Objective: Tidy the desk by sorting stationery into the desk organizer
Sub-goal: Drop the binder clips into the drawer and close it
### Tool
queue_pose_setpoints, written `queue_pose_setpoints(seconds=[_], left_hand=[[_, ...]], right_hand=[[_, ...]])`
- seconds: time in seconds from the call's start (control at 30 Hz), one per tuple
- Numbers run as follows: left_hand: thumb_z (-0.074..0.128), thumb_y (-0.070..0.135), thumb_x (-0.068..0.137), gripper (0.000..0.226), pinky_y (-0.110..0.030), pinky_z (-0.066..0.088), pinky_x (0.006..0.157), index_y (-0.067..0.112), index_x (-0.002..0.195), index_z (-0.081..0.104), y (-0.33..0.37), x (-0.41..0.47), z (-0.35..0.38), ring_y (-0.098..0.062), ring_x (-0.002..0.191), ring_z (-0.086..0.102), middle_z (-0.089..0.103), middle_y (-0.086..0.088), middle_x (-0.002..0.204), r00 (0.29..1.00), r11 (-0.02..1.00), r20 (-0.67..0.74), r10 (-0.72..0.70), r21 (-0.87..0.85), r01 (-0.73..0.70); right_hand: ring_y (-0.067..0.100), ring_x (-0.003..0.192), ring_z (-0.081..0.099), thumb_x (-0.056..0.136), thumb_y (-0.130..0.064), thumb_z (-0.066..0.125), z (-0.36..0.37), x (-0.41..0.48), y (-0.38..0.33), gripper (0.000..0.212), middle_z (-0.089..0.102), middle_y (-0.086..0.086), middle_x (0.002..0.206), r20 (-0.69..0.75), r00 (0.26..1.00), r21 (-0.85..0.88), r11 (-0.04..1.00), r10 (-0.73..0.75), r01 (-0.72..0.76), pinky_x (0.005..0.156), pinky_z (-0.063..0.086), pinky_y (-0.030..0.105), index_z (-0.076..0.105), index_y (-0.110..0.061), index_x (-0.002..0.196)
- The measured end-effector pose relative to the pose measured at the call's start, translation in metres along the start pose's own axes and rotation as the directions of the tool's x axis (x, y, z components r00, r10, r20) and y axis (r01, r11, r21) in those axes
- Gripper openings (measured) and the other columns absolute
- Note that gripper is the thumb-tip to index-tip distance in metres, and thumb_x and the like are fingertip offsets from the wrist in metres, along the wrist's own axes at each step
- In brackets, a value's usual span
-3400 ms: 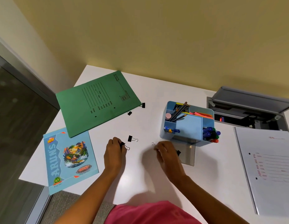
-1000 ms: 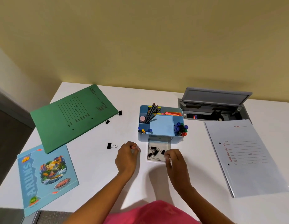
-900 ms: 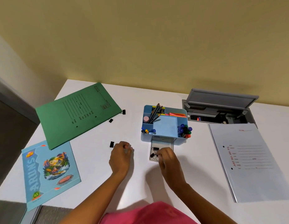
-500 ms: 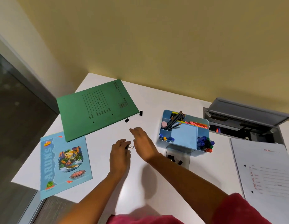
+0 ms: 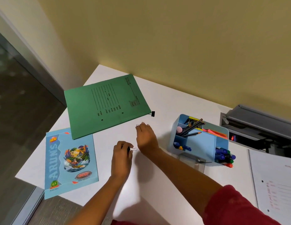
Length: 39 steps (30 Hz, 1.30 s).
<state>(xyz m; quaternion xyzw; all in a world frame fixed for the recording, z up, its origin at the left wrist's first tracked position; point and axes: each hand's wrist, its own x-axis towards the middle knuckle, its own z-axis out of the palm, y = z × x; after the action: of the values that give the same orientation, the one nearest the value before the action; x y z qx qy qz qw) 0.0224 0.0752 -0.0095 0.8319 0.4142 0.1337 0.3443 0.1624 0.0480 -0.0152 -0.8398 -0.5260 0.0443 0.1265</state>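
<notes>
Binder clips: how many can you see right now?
3. One binder clip sits at the green folder's corner, one is held in the left hand, one under the right hand's fingertips. The drawer may hide more.

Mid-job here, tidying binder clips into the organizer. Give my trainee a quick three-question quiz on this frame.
1. True or false: the left hand holds a binder clip.
2. The loose black clip at the green folder lies by which corner? A) the one nearest the organizer B) the one nearest the blue book
3. Fill in: the right hand has reached down at a small clip beside the ____ folder.

Key: 1 true; 2 A; 3 green.
</notes>
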Motion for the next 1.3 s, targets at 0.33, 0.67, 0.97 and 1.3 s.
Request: queue_pose_setpoints(seconds=[0.33, 0.67, 0.97, 1.3], left_hand=[[0.062, 0.001, 0.084, 0.024, -0.025, 0.046, 0.081, 0.016, 0.103, 0.064, -0.005, 0.000, 0.002, -0.016, 0.096, 0.050, 0.052, 0.002, 0.105, 0.999, 0.998, 0.004, 0.035, -0.052, -0.035], [0.060, -0.001, 0.085, 0.025, -0.032, 0.049, 0.081, 0.015, 0.103, 0.063, -0.009, -0.002, 0.003, -0.019, 0.096, 0.053, 0.052, -0.001, 0.106, 0.998, 0.997, 0.007, 0.056, -0.061, -0.055], [0.060, -0.001, 0.085, 0.023, -0.027, 0.047, 0.083, 0.015, 0.101, 0.064, -0.009, -0.012, 0.000, -0.018, 0.095, 0.054, 0.051, 0.000, 0.105, 0.999, 0.997, 0.017, 0.051, -0.060, -0.050], [0.059, -0.007, 0.082, 0.027, -0.025, 0.047, 0.084, 0.015, 0.098, 0.064, -0.011, -0.029, -0.007, -0.013, 0.091, 0.054, 0.052, 0.000, 0.102, 1.000, 0.995, -0.004, 0.024, -0.101, -0.024]], right_hand=[[0.031, 0.146, 0.005, 0.090, -0.031, 0.060, -0.017, 0.047, 0.015, 0.087, 0.004, 0.015, 0.158, 0.231, 0.898, -0.110, 0.927, 0.374, -0.358, 0.119, 0.016, 0.039, 0.004, -0.002, 0.150], [0.042, 0.105, 0.062, 0.065, 0.019, 0.065, -0.001, -0.007, 0.005, 0.054, 0.063, 0.028, 0.114, 0.035, 0.930, -0.072, 0.929, 0.366, -0.363, 0.084, 0.056, 0.041, 0.057, 0.013, 0.118], [0.023, 0.066, 0.057, 0.060, 0.019, 0.069, -0.013, -0.052, -0.010, 0.034, 0.062, 0.012, 0.082, -0.065, 0.959, 0.072, 0.960, 0.275, -0.271, 0.053, 0.048, 0.028, 0.065, 0.001, 0.088], [0.027, 0.120, 0.056, 0.077, 0.010, 0.043, -0.009, -0.060, -0.001, 0.057, 0.054, 0.009, 0.136, 0.042, 0.998, -0.044, 0.998, 0.040, -0.038, 0.089, 0.050, 0.053, 0.055, -0.006, 0.131]])
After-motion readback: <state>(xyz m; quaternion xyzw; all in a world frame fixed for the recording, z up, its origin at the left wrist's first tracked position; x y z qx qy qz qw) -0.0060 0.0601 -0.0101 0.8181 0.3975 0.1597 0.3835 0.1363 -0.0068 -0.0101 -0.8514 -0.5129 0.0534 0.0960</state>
